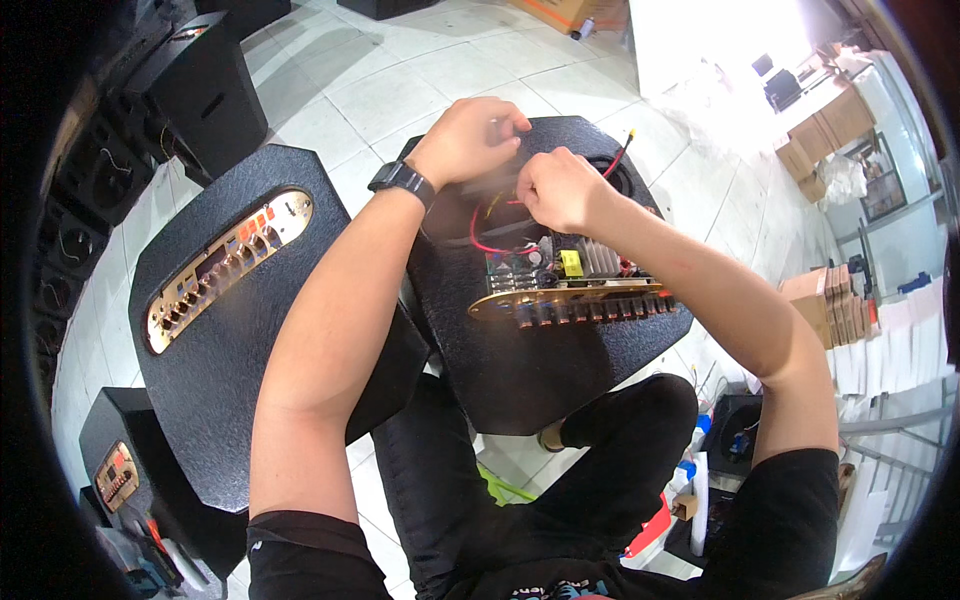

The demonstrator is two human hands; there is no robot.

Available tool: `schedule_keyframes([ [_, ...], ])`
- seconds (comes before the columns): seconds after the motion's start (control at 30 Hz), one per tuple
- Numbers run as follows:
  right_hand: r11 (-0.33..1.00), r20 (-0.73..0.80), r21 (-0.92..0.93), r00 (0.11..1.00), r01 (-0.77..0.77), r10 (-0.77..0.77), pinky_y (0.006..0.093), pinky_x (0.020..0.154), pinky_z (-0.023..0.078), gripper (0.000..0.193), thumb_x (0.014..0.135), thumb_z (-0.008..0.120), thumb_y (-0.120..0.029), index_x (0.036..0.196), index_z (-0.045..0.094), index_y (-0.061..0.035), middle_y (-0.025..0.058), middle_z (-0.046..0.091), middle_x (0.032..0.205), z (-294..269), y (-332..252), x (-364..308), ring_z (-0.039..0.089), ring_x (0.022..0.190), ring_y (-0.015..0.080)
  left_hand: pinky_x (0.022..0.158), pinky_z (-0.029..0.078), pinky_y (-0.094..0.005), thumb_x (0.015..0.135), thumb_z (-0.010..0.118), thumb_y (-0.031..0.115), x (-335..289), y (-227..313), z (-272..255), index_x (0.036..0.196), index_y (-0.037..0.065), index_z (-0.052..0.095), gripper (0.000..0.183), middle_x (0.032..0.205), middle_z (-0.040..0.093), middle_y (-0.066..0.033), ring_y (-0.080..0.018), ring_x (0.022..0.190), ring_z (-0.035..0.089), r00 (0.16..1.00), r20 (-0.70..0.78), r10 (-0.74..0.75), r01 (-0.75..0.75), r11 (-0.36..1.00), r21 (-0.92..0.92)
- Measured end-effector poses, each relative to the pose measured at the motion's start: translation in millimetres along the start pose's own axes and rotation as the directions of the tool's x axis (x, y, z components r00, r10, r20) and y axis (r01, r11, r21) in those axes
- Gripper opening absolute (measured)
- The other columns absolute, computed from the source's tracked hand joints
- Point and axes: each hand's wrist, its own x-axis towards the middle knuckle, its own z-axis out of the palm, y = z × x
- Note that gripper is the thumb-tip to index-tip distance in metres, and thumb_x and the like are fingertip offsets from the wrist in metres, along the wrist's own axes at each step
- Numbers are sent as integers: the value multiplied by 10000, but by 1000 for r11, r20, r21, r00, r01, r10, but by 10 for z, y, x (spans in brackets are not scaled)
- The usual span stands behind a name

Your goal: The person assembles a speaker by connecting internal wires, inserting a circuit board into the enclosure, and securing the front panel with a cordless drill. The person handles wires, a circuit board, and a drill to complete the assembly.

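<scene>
Over the far part of a black speaker cabinet (500, 370), my left hand (470, 140), with a black watch on its wrist, has its fingers curled inward; what they hold, if anything, is blurred. Just right of it and slightly nearer, my right hand (565, 192) is closed, its fingertips turned toward the left hand. Below the hands, a gold amplifier panel (490, 305) rests on the cabinet, its row of knobs toward me. The attached circuit board (515, 268) carries a finned metal heatsink (600, 258). A red wire (476, 232) loops from the board up toward my right hand.
A second black cabinet (300, 300) with a gold knob panel (225, 265) stands at left. A smaller cabinet (118, 425) sits lower left. More black cabinets (205, 100) line the far left. Cardboard boxes (830, 305) are stacked at right. A black cable (622, 175) lies beyond my right wrist.
</scene>
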Motion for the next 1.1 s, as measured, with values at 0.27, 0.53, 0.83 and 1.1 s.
schedule_keyframes([
  [0.27, 972, 460, 78, 857, 221, -232, 412, 1279, 256, 901, 1083, 203, -641, 1509, 444, 115, 271, 388, 1626, -221, -175, -84, 349, 1531, 379, 802, 552, -397, 833, 720, 160, -40, -41, -12, 1043, 70, 757, 232, 850, 689, -102, -300, 834, 671, 997, -44, 60, -62, 997, -44],
  [0.53, 994, 580, 105, 810, 31, -86, 447, 1273, 243, 1064, 997, 200, -815, 1538, 418, 75, 266, 374, 1633, -187, -242, 66, 349, 1529, 381, 719, 537, -360, 869, 751, 213, -36, 39, -48, 1052, 65, 761, 235, 797, 664, -70, -233, 743, 645, 1000, -23, 19, -20, 999, -44],
  [0.83, 966, 551, 247, 832, -82, -70, 451, 1197, 320, 1041, 968, 269, -857, 1524, 451, 4, 230, 492, 1542, -166, -79, -52, 456, 1439, 345, 702, 532, -363, 924, 749, 329, -42, 53, -32, 1029, 68, 765, 281, 766, 662, -75, -227, 729, 643, 999, -46, 13, -15, 999, -42],
  [1.1, 691, 244, 720, 913, 55, -326, 353, 1145, 391, 600, 1111, 439, -473, 1402, 568, 36, 135, 611, 1406, -278, 416, -316, 582, 1268, 226, 654, 491, -298, 953, 740, 312, -28, 13, -12, 1037, 77, 761, 251, 772, 633, -40, -135, 663, 565, 997, -69, 17, -21, 998, -55],
])
